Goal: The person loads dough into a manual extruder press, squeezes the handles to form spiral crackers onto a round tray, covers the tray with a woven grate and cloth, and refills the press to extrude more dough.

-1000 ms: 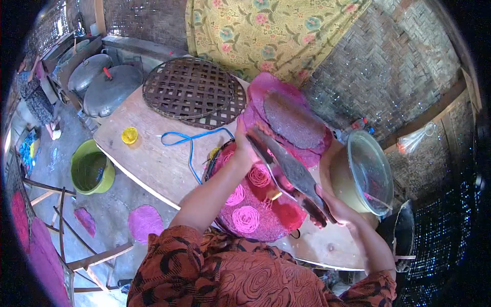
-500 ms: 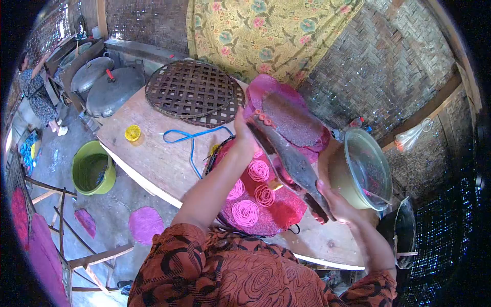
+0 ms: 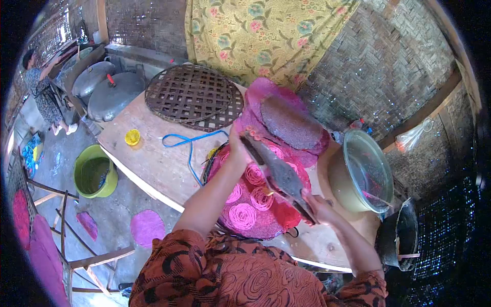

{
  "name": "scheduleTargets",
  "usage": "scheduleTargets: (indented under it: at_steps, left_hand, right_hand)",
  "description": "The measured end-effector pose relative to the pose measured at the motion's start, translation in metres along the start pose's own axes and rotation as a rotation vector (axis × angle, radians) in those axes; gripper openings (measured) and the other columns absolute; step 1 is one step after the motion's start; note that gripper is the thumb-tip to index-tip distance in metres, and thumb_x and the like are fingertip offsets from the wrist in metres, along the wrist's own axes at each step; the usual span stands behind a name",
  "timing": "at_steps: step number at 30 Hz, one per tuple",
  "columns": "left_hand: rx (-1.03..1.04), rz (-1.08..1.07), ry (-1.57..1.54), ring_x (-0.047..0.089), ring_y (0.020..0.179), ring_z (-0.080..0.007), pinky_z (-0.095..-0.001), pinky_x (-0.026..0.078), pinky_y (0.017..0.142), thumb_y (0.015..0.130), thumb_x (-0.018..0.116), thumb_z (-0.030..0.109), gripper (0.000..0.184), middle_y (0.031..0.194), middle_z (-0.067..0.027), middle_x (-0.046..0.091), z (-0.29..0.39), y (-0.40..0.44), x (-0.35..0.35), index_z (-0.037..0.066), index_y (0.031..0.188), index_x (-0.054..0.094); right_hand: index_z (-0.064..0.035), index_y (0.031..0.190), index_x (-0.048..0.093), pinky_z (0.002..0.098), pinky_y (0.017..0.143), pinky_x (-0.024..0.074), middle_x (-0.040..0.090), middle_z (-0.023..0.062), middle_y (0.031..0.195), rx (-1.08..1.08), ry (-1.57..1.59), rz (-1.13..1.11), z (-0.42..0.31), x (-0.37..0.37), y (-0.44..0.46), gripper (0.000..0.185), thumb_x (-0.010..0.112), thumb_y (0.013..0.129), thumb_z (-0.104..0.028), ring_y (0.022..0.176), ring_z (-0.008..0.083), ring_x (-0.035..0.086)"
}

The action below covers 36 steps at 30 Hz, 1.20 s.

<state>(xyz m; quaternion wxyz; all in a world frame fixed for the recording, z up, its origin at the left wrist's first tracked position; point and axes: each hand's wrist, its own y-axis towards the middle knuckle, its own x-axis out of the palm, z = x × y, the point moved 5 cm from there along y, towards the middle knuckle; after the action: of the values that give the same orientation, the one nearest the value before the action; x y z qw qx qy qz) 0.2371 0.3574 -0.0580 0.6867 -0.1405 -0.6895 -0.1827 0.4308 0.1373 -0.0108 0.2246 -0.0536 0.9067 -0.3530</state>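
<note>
A long dark wooden tool (image 3: 280,175) slants over a round pink-stained tray (image 3: 263,225). My left hand (image 3: 239,148) grips its upper end, and my right hand (image 3: 318,209) holds its lower end. Under and beside the tool, several pink coils of thin strands (image 3: 242,216) lie on the tray. A small yellow part shows beneath the tool's middle. Behind my hands lies a pile of magenta cloth (image 3: 266,94) with a brownish, grainy oval pad (image 3: 291,122) on top.
The wooden table (image 3: 153,169) bears a woven basket (image 3: 192,94), a yellow cup (image 3: 133,137), a blue strap (image 3: 191,148) and a large tub (image 3: 364,171). Left on the floor is a green bucket (image 3: 95,171). Large lidded pans (image 3: 116,95) and another person (image 3: 42,92) are farther back.
The wooden tool and both my hands have shifted slightly left. Another coil has come into view beneath the tool. The other person at the far left now stands more upright and further in view.
</note>
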Motion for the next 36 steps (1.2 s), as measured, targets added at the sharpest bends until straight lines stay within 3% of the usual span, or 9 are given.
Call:
scheduleTargets:
  at_steps: [1,5,8,13,16,21,24,32,36]
  left_hand:
    - [-0.024,-0.117,-0.009,0.044,0.057,-0.0174,-0.0348,0.040,0.062,0.087,0.036,0.055,0.044,0.060,0.0009,0.042,0.003,0.002,0.002,0.016,0.071,0.044]
    - [0.032,-0.156,0.157,0.044,0.058,-0.0156,-0.0317,0.038,0.064,0.089,0.038,0.054,0.043,0.059,0.0024,0.041,0.011,0.005,0.056,0.015,0.071,0.042]
    - [-0.026,-0.248,0.020,0.043,0.057,-0.0154,-0.0317,0.038,0.064,0.088,0.039,0.053,0.042,0.058,0.0018,0.040,-0.001,0.030,0.061,0.015,0.069,0.041]
    - [0.043,0.021,-0.039,0.042,0.052,-0.0155,-0.0315,0.039,0.058,0.086,0.038,0.054,0.044,0.056,0.0020,0.038,-0.036,0.050,0.007,0.016,0.064,0.040]
    - [0.004,-0.106,-0.163,0.042,0.054,-0.0166,-0.0353,0.038,0.060,0.086,0.032,0.059,0.049,0.057,0.0009,0.038,-0.036,0.068,-0.012,0.014,0.070,0.042]
    - [0.045,-0.016,0.023,0.041,0.050,-0.0167,-0.0354,0.039,0.058,0.087,0.030,0.060,0.050,0.055,0.0011,0.037,-0.015,0.056,0.034,0.015,0.067,0.040]
    - [0.071,0.056,0.015,0.039,0.050,-0.0134,-0.0292,0.035,0.056,0.089,0.033,0.050,0.043,0.054,0.0029,0.037,-0.026,0.041,0.040,0.017,0.061,0.040]
    - [0.027,0.031,-0.012,0.036,0.045,-0.0130,-0.0298,0.034,0.053,0.090,0.033,0.050,0.044,0.051,0.0039,0.033,-0.029,0.058,0.041,0.017,0.060,0.039]
    - [0.021,-0.025,0.073,0.035,0.043,-0.0128,-0.0294,0.033,0.051,0.089,0.032,0.051,0.046,0.049,0.0039,0.033,-0.017,0.048,0.043,0.018,0.057,0.037]
  right_hand:
    - [-0.0031,0.088,0.056,0.0280,0.039,0.0421,0.055,0.0060,0.058,-0.057,0.023,-0.044,-0.002,0.005,0.006,0.068,0.037,0.085,-0.068,0.043,0.0146,0.052]
    - [-0.0060,0.096,0.056,0.0280,0.041,0.0432,0.056,0.0050,0.063,-0.092,0.185,-0.142,-0.023,0.004,-0.003,0.066,0.033,0.087,-0.067,0.046,0.0146,0.052]
    - [-0.0073,0.096,0.054,0.0285,0.042,0.0430,0.056,0.0065,0.064,-0.057,0.210,-0.147,-0.042,-0.022,-0.017,0.065,0.028,0.088,-0.067,0.047,0.0164,0.053]
    - [-0.0037,0.081,0.049,0.0304,0.034,0.0366,0.051,0.0077,0.053,0.003,0.061,-0.042,-0.044,-0.042,-0.012,0.064,0.033,0.088,-0.065,0.040,0.0167,0.049]
    - [-0.0028,0.082,0.053,0.0298,0.033,0.0363,0.051,0.0073,0.052,0.019,-0.013,0.048,-0.030,-0.054,0.011,0.064,0.034,0.089,-0.063,0.038,0.0162,0.049]
    - [-0.0002,0.078,0.051,0.0300,0.030,0.0330,0.048,0.0080,0.048,-0.070,0.056,0.111,-0.037,-0.044,0.005,0.065,0.035,0.089,-0.062,0.033,0.0166,0.043]
    - [-0.0014,0.083,0.053,0.0285,0.030,0.0321,0.048,0.0067,0.047,-0.047,0.119,0.002,-0.055,-0.040,-0.027,0.060,0.033,0.092,-0.058,0.032,0.0147,0.042]
    - [-0.0041,0.086,0.052,0.0279,0.030,0.0296,0.043,0.0031,0.045,-0.125,-0.091,0.259,-0.048,-0.055,-0.015,0.052,0.038,0.093,-0.053,0.033,0.0121,0.040]
    - [-0.0013,0.072,0.050,0.0292,0.029,0.0325,0.045,0.0051,0.045,-0.128,0.072,0.124,-0.040,-0.039,-0.010,0.058,0.038,0.092,-0.054,0.032,0.0144,0.042]
